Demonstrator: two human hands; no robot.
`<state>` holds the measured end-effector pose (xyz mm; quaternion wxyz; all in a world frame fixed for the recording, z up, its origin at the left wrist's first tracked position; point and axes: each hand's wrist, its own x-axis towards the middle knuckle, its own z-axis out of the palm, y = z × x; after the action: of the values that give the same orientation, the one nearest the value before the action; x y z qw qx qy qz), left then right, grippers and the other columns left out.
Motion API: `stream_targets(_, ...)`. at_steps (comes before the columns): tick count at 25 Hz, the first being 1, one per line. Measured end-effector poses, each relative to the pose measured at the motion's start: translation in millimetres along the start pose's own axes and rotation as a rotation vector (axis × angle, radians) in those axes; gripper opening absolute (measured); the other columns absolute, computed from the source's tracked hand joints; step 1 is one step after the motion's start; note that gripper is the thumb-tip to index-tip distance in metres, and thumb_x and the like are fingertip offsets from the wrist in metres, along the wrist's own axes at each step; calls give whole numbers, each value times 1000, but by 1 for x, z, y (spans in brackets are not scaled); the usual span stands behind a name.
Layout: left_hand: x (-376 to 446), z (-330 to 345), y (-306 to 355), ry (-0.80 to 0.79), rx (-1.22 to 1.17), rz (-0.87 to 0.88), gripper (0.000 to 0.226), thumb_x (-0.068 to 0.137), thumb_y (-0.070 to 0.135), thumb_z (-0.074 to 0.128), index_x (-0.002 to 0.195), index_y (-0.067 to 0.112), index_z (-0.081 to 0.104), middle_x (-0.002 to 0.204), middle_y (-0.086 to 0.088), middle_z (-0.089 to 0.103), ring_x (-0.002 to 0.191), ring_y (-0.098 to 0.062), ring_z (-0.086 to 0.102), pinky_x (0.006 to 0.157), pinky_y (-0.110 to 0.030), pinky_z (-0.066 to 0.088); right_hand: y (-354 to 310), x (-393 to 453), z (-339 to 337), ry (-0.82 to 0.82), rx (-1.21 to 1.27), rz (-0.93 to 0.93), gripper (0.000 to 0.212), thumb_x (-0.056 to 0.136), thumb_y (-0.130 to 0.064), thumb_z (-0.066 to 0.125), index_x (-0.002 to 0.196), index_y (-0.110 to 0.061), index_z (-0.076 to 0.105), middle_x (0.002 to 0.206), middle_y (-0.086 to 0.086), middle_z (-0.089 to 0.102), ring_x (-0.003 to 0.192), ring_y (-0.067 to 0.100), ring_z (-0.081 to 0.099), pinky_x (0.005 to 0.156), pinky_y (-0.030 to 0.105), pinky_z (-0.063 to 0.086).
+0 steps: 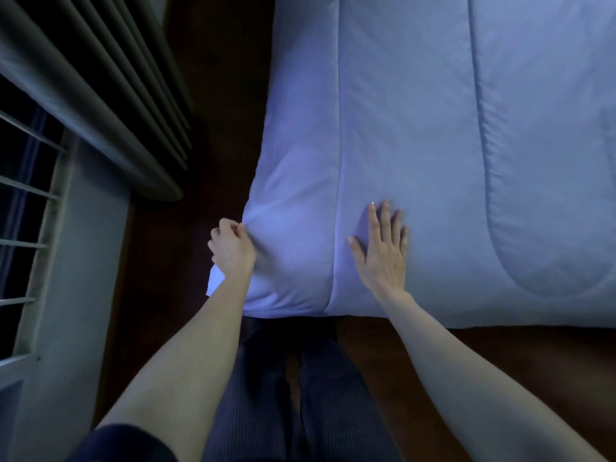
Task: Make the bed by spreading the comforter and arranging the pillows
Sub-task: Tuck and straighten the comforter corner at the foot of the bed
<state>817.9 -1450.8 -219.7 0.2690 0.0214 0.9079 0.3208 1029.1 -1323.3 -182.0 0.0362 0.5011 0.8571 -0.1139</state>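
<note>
A pale blue quilted comforter (pixel 433 128) lies spread over the bed and fills the upper right of the view. Its near left corner hangs over the bed's edge. My left hand (pixel 231 246) pinches the comforter's left side edge near that corner, and the cloth bunches into folds there. My right hand (pixel 383 248) lies flat on top of the comforter with its fingers straight and spread, just right of a long stitched seam. A bit of white sheet (pixel 215 283) shows under my left wrist. No pillow is in view.
Dark wooden floor (pixel 213 128) runs in a narrow strip between the bed and a grey pleated curtain (pixel 100 95) at the left. A barred window (pixel 23 211) stands at the far left. My legs in dark trousers (pixel 286 395) stand at the bed's foot.
</note>
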Motion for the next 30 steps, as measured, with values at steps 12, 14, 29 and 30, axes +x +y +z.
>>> stream_targets(12,-61,63,21,-442,479,607,114,68,82,49,146,40,-23,159,-1,-22,149,-21,-12,120,-53,6,51,-11,16,34,-50,197,94,84,-79,26,156,-23,3,163,6,-3,149,34,-7,117,60,0)
stream_targets(14,-67,56,8,-448,516,579,127,61,83,57,145,37,-26,160,-3,-18,150,-21,-8,120,-54,8,62,-22,16,16,-64,160,98,82,-80,27,156,-20,3,163,8,-2,149,34,-4,118,58,3)
stream_targets(29,-109,143,116,-267,762,1034,83,90,66,22,154,18,0,162,-2,-5,150,-20,-6,122,-45,0,161,15,-12,88,94,288,80,90,-67,29,155,-24,14,163,4,6,149,34,0,118,57,1)
stream_targets(30,-109,147,111,-237,792,1026,81,91,65,22,154,18,-1,162,-2,-5,150,-19,-6,122,-44,-2,168,8,-4,93,79,311,79,91,-67,28,155,-23,13,163,4,6,149,33,1,118,56,2)
